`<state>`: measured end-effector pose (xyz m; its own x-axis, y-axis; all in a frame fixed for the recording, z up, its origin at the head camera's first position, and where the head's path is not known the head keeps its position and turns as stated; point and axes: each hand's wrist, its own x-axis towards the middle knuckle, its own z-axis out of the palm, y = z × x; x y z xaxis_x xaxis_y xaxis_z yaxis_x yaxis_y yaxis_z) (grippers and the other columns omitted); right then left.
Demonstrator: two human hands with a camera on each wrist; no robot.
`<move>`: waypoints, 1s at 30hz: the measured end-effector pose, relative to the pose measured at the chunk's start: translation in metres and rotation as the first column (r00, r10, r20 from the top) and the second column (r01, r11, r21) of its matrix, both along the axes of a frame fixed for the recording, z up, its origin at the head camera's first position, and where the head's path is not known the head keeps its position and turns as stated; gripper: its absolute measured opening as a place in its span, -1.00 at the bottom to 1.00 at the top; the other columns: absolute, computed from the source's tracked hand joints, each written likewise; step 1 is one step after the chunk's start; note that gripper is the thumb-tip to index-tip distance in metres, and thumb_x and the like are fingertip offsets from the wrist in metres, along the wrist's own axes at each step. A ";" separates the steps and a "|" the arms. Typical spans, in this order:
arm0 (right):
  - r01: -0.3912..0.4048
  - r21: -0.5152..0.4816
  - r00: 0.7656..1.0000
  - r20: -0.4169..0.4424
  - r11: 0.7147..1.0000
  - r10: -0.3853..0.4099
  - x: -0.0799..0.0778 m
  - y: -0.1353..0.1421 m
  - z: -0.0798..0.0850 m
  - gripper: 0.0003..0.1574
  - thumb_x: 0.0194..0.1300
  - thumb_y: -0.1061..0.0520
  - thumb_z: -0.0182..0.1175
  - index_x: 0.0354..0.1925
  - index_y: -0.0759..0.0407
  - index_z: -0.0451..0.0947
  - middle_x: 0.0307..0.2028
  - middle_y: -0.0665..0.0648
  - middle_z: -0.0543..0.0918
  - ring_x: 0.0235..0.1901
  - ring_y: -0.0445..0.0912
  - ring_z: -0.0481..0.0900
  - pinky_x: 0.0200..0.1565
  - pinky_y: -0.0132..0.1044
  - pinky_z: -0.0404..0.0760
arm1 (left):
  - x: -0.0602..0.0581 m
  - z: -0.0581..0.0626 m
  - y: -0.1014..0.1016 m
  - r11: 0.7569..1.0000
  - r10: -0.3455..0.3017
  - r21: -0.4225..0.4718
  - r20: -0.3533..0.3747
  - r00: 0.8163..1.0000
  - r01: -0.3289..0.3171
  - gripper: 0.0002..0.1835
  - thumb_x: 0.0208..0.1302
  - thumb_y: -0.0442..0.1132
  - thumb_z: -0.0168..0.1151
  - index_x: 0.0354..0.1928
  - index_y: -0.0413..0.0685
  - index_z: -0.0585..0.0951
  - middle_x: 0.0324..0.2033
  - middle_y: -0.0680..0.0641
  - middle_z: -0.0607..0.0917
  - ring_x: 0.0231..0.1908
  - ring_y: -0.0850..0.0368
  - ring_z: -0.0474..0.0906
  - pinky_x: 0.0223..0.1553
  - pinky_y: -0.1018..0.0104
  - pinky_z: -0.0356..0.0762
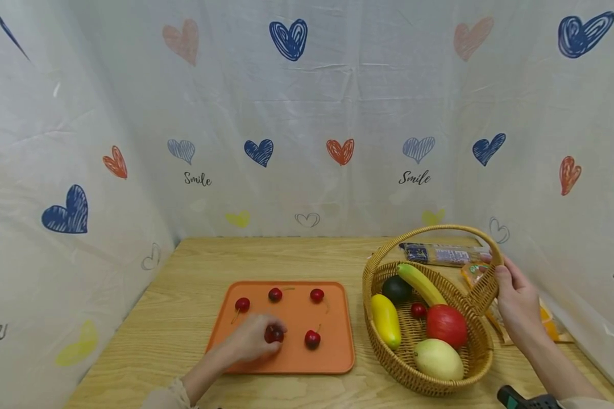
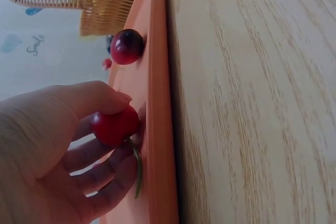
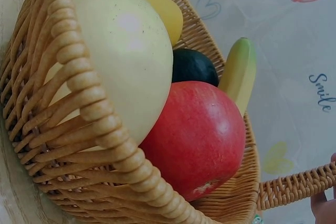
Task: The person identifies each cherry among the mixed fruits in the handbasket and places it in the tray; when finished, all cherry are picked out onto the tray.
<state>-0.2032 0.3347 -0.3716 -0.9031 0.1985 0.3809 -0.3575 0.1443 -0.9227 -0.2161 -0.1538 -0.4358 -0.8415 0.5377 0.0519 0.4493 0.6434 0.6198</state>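
Note:
My left hand (image 1: 256, 339) pinches a dark red cherry (image 2: 114, 125) between thumb and fingers, low over the orange tray (image 1: 337, 355); its green stem hangs down in the left wrist view. Several other cherries lie on the tray, among them one cherry (image 1: 312, 339) just right of the hand. With my right hand (image 1: 518, 304) I grip the handle of a wicker basket (image 1: 414, 386) at its right side. Inside the basket are a banana (image 1: 422, 284), a red apple (image 3: 197, 137), a pale green melon (image 1: 438, 360), a yellow oblong fruit (image 1: 385, 321), a dark green avocado (image 1: 396, 289) and a cherry (image 1: 418, 310).
Behind the basket lies a clear packet with a blue end (image 1: 440, 254). Orange-and-clear packaging (image 1: 547, 321) sits by the right forearm. A black strap-like object (image 1: 527, 399) shows at the lower right. A white curtain with hearts (image 1: 307, 113) encloses the wooden table (image 1: 148, 341).

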 end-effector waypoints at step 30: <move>0.011 0.036 1.000 0.001 0.999 -0.011 0.000 0.000 0.001 -0.51 0.46 -0.05 -0.13 0.25 0.01 0.42 -0.16 -0.14 0.59 -0.17 -0.32 0.52 -0.27 -0.59 0.49 | -0.003 0.039 0.028 0.998 -0.038 0.037 -0.108 0.993 0.042 -0.80 0.18 -0.22 0.32 -0.14 -0.05 0.66 -0.25 0.02 0.67 -0.27 0.18 0.53 -0.25 0.32 0.54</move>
